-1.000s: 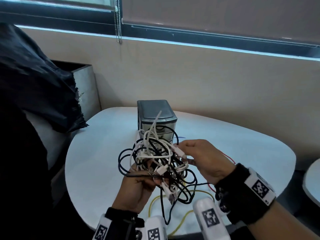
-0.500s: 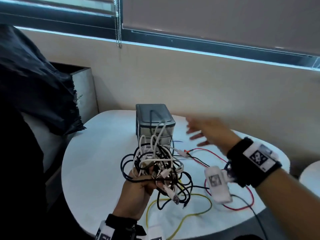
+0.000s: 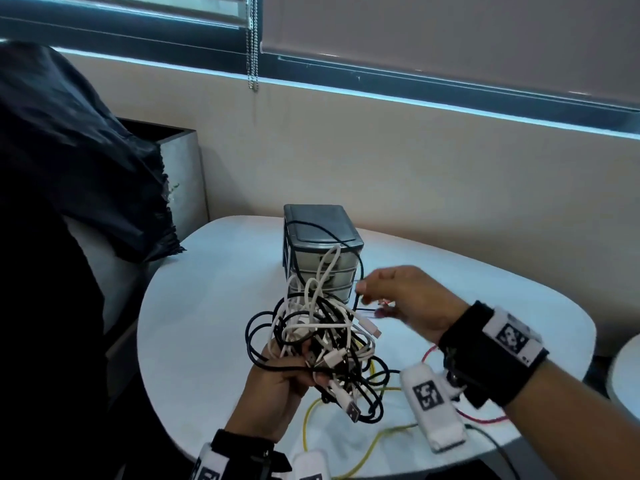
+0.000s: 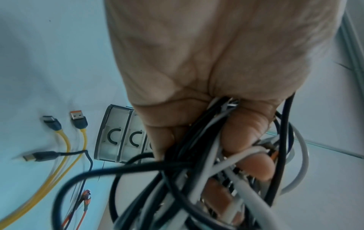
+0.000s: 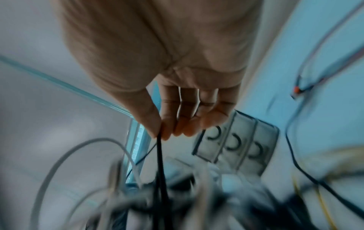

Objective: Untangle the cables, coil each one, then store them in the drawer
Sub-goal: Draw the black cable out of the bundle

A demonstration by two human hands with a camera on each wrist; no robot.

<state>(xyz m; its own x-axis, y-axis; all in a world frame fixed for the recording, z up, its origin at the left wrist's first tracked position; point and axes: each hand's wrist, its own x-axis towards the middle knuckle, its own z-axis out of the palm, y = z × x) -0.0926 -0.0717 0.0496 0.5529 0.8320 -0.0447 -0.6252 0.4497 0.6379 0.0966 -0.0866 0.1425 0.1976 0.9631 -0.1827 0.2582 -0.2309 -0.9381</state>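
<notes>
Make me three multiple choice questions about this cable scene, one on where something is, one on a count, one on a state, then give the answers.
1. Where is the cable tangle?
A. In the left hand
B. Inside a drawer
C. On the floor

2. How many drawer fronts does the drawer unit show in the right wrist view?
A. One
B. Three
C. Five

3. What is the right hand doing?
A. Lying flat on the table
B. Pinching a black cable
C. Pulling a drawer open

Answers: 1 A, the fingers curl round the bundle; 2 B, three curved handles sit side by side; 3 B, thumb and forefinger meet on the strand.
</notes>
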